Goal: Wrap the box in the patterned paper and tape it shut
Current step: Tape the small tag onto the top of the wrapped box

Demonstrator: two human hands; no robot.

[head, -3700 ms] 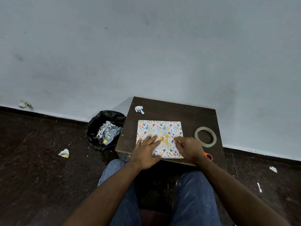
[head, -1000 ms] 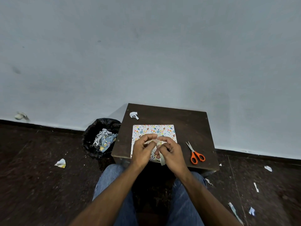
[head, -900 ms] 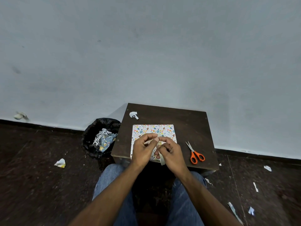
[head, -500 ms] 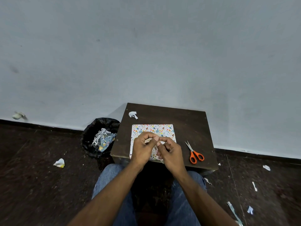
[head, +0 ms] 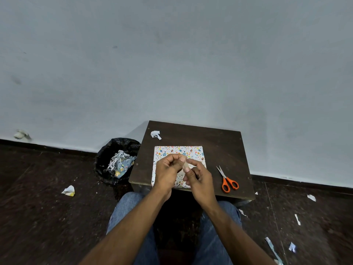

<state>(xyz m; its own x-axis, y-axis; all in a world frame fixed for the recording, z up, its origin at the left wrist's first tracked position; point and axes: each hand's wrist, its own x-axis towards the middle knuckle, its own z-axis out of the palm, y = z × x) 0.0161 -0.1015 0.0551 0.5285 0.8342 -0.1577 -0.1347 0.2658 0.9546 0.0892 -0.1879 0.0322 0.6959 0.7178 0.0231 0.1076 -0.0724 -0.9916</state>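
Two hands meet above the wrapped box, which lies flat on the bench. The left hand and right hand both pinch a short tape strip between curled fingers — the taping step, by judgement. Next: lower the strip onto a paper seam. Scissors lie right of the box.

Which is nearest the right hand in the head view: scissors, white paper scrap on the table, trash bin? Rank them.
From the right hand:
1. Scissors, just to its right on the table.
2. White paper scrap, at the table's far left corner.
3. Trash bin, on the floor left of the table.
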